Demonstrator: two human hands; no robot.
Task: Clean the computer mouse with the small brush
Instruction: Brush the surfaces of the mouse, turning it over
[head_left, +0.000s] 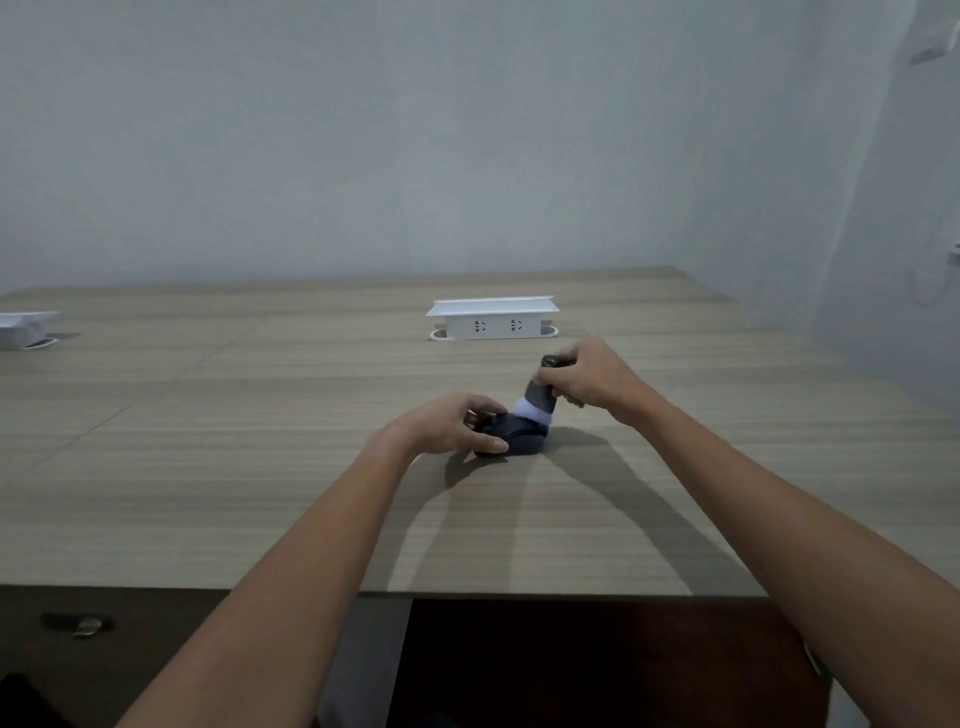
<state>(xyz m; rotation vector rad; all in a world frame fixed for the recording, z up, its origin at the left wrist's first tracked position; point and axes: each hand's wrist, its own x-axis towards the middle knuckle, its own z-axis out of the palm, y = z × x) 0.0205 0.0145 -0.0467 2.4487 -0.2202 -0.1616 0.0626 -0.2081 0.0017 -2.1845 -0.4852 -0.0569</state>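
Observation:
A dark computer mouse (519, 435) lies on the wooden table (260, 467), a little right of centre. My left hand (451, 425) grips its left end, thumb in front and fingers over the back. My right hand (592, 378) holds a small brush (540, 392) with a dark handle, tilted upright. Its white bristles touch the top right of the mouse.
A white pop-up socket box (492, 319) stands on the table behind the hands. Another white box (23, 330) sits at the far left edge. The table's front edge runs below my forearms, with a dark cabinet and drawer handle (78, 623) under it.

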